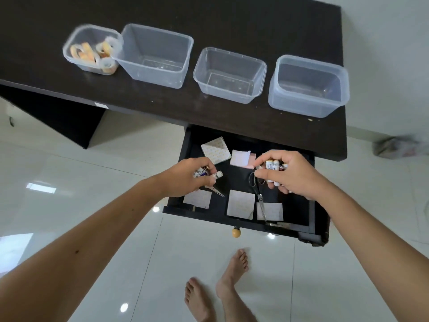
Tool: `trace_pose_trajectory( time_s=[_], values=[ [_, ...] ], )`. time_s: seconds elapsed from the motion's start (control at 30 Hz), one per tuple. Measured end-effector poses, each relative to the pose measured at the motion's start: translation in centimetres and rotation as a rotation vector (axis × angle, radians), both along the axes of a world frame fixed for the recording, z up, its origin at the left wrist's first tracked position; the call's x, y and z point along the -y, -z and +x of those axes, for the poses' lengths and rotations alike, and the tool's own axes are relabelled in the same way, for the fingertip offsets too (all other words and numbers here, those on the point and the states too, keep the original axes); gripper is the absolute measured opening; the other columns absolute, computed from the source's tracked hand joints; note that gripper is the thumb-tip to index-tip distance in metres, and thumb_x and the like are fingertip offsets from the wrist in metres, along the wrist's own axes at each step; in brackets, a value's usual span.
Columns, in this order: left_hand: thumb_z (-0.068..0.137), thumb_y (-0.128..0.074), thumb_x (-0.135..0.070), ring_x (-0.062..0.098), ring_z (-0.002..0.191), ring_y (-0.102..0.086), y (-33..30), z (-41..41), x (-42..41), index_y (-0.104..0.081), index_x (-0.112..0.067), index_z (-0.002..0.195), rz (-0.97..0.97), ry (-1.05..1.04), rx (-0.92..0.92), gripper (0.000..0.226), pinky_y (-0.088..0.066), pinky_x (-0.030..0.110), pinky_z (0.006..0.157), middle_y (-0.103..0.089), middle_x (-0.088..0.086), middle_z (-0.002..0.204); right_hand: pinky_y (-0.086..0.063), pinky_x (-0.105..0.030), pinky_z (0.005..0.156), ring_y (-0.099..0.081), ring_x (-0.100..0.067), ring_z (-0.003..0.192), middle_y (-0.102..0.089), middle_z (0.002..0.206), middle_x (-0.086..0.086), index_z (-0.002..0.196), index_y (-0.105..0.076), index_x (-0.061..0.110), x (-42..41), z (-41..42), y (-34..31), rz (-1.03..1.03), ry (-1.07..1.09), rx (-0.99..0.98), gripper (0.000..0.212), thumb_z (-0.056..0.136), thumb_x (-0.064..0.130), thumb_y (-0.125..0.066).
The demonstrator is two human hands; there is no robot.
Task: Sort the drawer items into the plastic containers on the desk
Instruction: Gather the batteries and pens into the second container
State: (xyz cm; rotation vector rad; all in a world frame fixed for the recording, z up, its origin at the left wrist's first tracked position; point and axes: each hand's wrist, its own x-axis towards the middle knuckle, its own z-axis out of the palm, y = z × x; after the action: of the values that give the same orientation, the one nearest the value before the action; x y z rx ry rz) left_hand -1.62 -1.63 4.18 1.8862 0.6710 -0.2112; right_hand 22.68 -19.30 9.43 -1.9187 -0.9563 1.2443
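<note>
Fingers [263, 175] of the right hand [292, 173] are curled around a bundle of small white batteries [274, 167], while the left hand [192, 177] is bunched on a few more batteries [218, 175], both hovering over the open drawer [311, 219] at about 6 o'clock from the row of tubs.

On the counter [209, 108] stand 4 clear plastic containers. At 10 o'clock, the far-left container [69, 58] already holds several tape rolls [87, 53]; I'd judge that sort done. The other 3, the second container [130, 63], third container [202, 82] and far-right container [278, 105], look empty. So roughly 1 category is finished, the batteries are in hand but not yet dropped in, and plenty remains.

Left in the drawer: black-handled scissors [259, 196] beneath the right hand, a pointed metal tool [217, 191] under the left hand, and about 6 flat square pads or paper pieces, such as the grey square [240, 204] at the front and a patterned pad [216, 151] toward 12 o'clock.

How many batteries each hand holds I cannot tell; the knuckles cover most of them. The back of the drawer is tucked under the counter, so more may lie there. The battery print is too small to read, and the far-left tub is blurred.
</note>
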Motion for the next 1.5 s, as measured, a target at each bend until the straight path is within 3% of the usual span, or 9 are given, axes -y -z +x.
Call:
trace_pose_trajectory(
  time_s=[0.13, 0.33, 0.5, 0.7, 0.87, 1.0, 1.17, 1.37, 1.5],
  values=[
    [0.104, -0.064, -0.031, 0.02, 0.088, -0.068, -4.3, -0.6, -2.5, -0.063, -0.045, 0.125, 0.018, -0.016, 0.053, 0.026, -0.057, 0.026, 0.068, -0.066, -0.006, 0.113, -0.043, -0.029, 0.046, -0.059, -0.012, 0.055, -0.067, 0.064, 0.001, 0.1, -0.079, 0.028, -3.1, -0.5, -4.8, 0.03, -0.068, 0.051, 0.012, 0.09, 0.026, -0.084],
    [0.105, -0.062, -0.027, 0.006, 0.08, -0.066, -10.3, -0.7, -8.0, -0.065, -0.037, 0.129, 0.097, -0.05, 0.155, 0.026, -0.054, 0.022, 0.069, -0.073, -0.011, 0.093, -0.042, -0.024, 0.046, -0.057, -0.008, 0.053, -0.066, 0.065, -0.001, 0.099, -0.077, 0.034, -9.9, -0.7, -9.8, 0.081, -0.142, 0.104, 0.011, 0.09, 0.033, -0.084],
    [0.102, -0.067, -0.028, 0.009, 0.091, -0.07, -12.1, -0.5, -12.7, -0.064, -0.036, 0.124, 0.133, -0.14, 0.15, 0.023, -0.057, 0.021, 0.069, -0.069, -0.012, 0.11, -0.046, -0.02, 0.046, -0.061, -0.004, 0.053, -0.067, 0.063, 0.013, 0.101, -0.076, 0.032, -16.7, -1.2, -10.5, 0.12, -0.23, 0.165, 0.013, 0.09, 0.033, -0.083],
    [0.103, -0.065, -0.031, 0.011, 0.097, -0.069, -12.4, -1.6, -18.2, -0.058, -0.035, 0.126, 0.13, -0.253, 0.074, 0.024, -0.057, 0.018, 0.073, -0.069, -0.013, 0.108, -0.051, -0.022, 0.051, -0.07, -0.012, 0.066, -0.071, 0.075, 0.008, 0.1, -0.074, 0.037, -24.9, -2.3, -9.6, 0.145, -0.301, 0.203, 0.017, 0.087, 0.039, -0.085],
    [0.104, -0.063, -0.031, 0.007, 0.093, -0.066, -12.7, -1.6, -22.2, -0.057, -0.038, 0.127, 0.208, -0.342, 0.078, 0.025, -0.052, 0.009, 0.065, -0.063, -0.016, 0.114, -0.057, -0.02, 0.054, -0.073, -0.011, 0.071, -0.072, 0.086, 0.01, 0.104, -0.071, 0.034, -30.9, -3.2, -9.4, 0.168, -0.36, 0.288, 0.019, 0.09, 0.035, -0.084],
    [0.104, -0.063, -0.032, 0.01, 0.099, -0.063, -13.2, -0.4, -25.5, -0.057, -0.035, 0.131, 0.399, -0.311, 0.071, 0.027, -0.047, 0.012, 0.075, -0.06, -0.014, 0.12, -0.06, -0.026, 0.069, -0.073, -0.01, 0.078, -0.072, 0.091, 0.014, 0.105, -0.07, 0.034, -35.1, -3.8, -8.8, 0.183, -0.37, 0.386, 0.019, 0.09, 0.029, -0.083],
    [0.103, -0.065, -0.031, 0.022, 0.101, -0.067, -12.3, 1.9, -27.9, -0.053, -0.03, 0.129, 0.526, -0.187, -0.026, 0.029, -0.054, 0.036, 0.085, -0.068, -0.003, 0.119, -0.06, -0.036, 0.068, -0.07, -0.013, 0.072, -0.075, 0.09, 0.004, 0.11, -0.071, 0.029, -37.9, -3.5, -6.7, 0.093, -0.323, 0.415, 0.028, 0.086, 0.034, -0.085],
    [0.098, -0.072, -0.023, 0.022, 0.11, -0.065, -9.8, 3.4, -27.4, -0.051, -0.019, 0.131, 0.561, -0.209, -0.089, 0.039, -0.044, 0.028, 0.083, -0.067, 0.003, 0.125, -0.058, -0.044, 0.096, -0.069, -0.023, 0.108, -0.074, 0.117, 0.003, 0.127, -0.066, 0.029, -38.3, -3.8, -4.9, 0.061, -0.365, 0.495, 0.049, 0.083, 0.038, -0.087],
    [0.095, -0.076, -0.018, 0.018, 0.114, -0.065, -9.6, 3.1, -27.2, -0.054, -0.02, 0.128, 0.525, -0.299, -0.012, 0.039, -0.053, 0.028, 0.087, -0.067, 0.001, 0.127, -0.051, -0.031, 0.089, -0.067, -0.017, 0.112, -0.072, 0.124, 0.005, 0.135, -0.064, 0.029, -38.0, -3.4, -5.1, 0.096, -0.369, 0.453, 0.055, 0.085, 0.027, -0.086]
  ],
)
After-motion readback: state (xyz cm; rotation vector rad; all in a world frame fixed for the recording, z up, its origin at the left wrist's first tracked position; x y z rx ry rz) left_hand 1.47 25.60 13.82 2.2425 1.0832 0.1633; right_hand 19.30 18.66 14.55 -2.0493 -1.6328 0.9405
